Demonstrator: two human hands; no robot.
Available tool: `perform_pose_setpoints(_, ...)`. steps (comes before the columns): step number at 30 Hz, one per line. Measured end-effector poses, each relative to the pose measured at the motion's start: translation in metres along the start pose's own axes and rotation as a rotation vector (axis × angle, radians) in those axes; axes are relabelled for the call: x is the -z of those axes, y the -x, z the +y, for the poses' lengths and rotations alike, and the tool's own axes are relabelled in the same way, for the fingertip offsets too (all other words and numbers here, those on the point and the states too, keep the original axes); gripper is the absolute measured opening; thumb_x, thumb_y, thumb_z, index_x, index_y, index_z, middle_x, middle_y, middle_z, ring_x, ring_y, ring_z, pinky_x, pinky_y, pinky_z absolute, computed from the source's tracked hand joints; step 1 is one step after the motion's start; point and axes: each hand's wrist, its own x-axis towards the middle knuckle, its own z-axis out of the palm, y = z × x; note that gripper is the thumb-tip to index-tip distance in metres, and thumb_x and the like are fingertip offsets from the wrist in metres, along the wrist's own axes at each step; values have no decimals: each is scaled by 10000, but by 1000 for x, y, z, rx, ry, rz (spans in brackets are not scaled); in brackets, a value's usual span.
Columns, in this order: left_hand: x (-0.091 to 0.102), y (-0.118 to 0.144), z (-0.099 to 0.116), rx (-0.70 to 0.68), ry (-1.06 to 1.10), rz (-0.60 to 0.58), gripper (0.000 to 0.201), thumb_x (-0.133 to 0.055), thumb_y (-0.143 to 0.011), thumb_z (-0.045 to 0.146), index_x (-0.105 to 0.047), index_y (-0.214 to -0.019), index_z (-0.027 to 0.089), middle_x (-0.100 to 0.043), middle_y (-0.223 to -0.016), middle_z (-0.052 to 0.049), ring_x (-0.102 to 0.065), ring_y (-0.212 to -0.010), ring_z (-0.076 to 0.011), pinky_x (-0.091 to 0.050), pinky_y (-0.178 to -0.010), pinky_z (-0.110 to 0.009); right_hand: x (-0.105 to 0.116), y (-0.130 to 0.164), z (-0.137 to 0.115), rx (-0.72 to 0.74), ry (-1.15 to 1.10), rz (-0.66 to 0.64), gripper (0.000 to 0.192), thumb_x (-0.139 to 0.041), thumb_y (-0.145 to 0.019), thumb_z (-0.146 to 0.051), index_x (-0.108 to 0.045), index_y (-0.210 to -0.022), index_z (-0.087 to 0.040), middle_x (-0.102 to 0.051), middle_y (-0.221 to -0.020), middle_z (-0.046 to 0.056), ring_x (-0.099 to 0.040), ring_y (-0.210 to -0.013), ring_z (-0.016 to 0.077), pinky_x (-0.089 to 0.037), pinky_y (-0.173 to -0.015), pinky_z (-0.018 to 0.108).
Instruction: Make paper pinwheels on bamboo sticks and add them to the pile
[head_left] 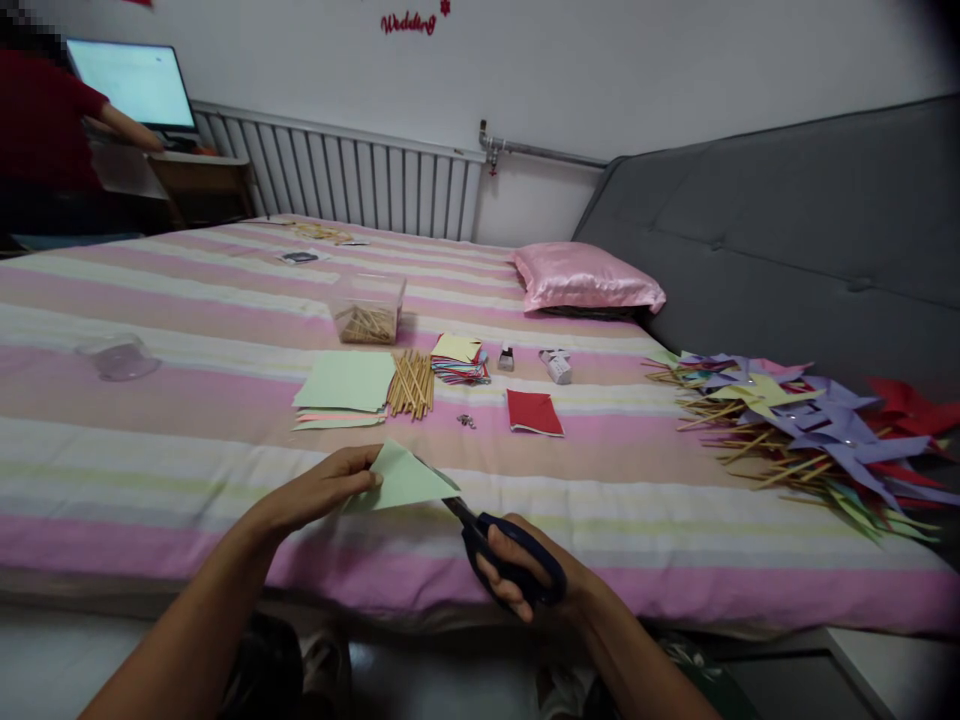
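Observation:
My left hand (337, 487) pinches a pale green sheet of paper (409, 478) that looks folded into a triangle, held above the bed's front edge. Through the dark blue handles of a pair of scissors (517, 560) go the fingers of my right hand (532, 570). The scissor blades meet the paper's right corner. Beyond my hands lie a stack of light green paper (345, 382), a bundle of thin wooden sticks (411, 383), a pile of small coloured squares (459, 358), a red paper square (534, 412) and some tiny metal bits (466, 421).
Finished paper pinwheels (817, 420) are heaped at the right. A clear plastic box (369, 310) holds more sticks, and its clear lid (120, 357) lies left. A small bottle (506, 357), a little white box (556, 366) and a pink pillow (585, 278) sit farther back. Someone in red (45, 120) faces a monitor.

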Motion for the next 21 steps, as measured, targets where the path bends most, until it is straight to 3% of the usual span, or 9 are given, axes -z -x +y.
perform_pose_setpoints(5,1,-3,-3,-42,6,51,267,-495,-791,388,-605,-887,164,-585,-825,-15,-508,-759,-171,-413,-687,-251,2,3,-3,22,30,-7,577,-497,-711,-701,-498,-637,-128,-442,-431,-54,-405,-295,35,-272,-284,130)
perform_pose_setpoints(8,1,-4,-3,-48,68,160,250,-528,-772,393,-597,-813,156,-578,-775,-9,-502,-711,-158,-409,-652,-242,7,8,-10,57,99,37,568,-505,-704,-699,-502,-643,-134,-440,-428,-53,-399,-303,40,-269,-303,142)
perform_pose_setpoints(10,0,-5,-2,-20,119,228,249,-543,-766,396,-594,-786,154,-575,-753,-10,-501,-690,-154,-409,-630,-241,17,12,-16,67,153,224,533,-522,-705,-679,-500,-667,-148,-434,-436,-59,-378,-314,45,-279,-319,156)
perform_pose_setpoints(12,-3,-6,-2,0,162,259,249,-560,-762,397,-588,-753,150,-569,-725,-10,-498,-667,-148,-404,-607,-236,34,17,-22,39,274,568,497,-557,-682,-660,-481,-656,-170,-433,-456,-56,-384,-336,65,-305,-338,183)
perform_pose_setpoints(14,-6,-8,-3,-6,181,268,253,-584,-754,393,-577,-694,147,-552,-675,0,-489,-635,-135,-391,-588,-227,55,24,-27,-1,583,957,487,-540,-679,-658,-507,-625,-175,-489,-499,-8,-479,-417,120,-373,-409,231)
perform_pose_setpoints(16,-10,-11,-5,-19,189,272,268,-604,-746,390,-569,-645,144,-541,-632,9,-485,-613,-124,-380,-583,-221,76,34,-31,-200,920,1219,475,-496,-711,-628,-600,-679,-166,-610,-646,90,-603,-619,223,-440,-539,304)
perform_pose_setpoints(18,-15,-15,-6,-22,190,257,292,-605,-747,394,-570,-604,141,-545,-610,9,-488,-600,-119,-372,-583,-218,92,44,-31,-448,1099,1329,530,-431,-736,-631,-656,-794,-155,-661,-791,171,-634,-779,321,-457,-620,389)
perform_pose_setpoints(21,-23,-19,-4,-10,187,228,332,-602,-750,400,-555,-547,142,-537,-564,8,-483,-570,-113,-358,-565,-216,104,56,-30,-653,1155,1399,583,-397,-764,-607,-651,-949,-117,-654,-933,234,-626,-881,380,-462,-659,452)
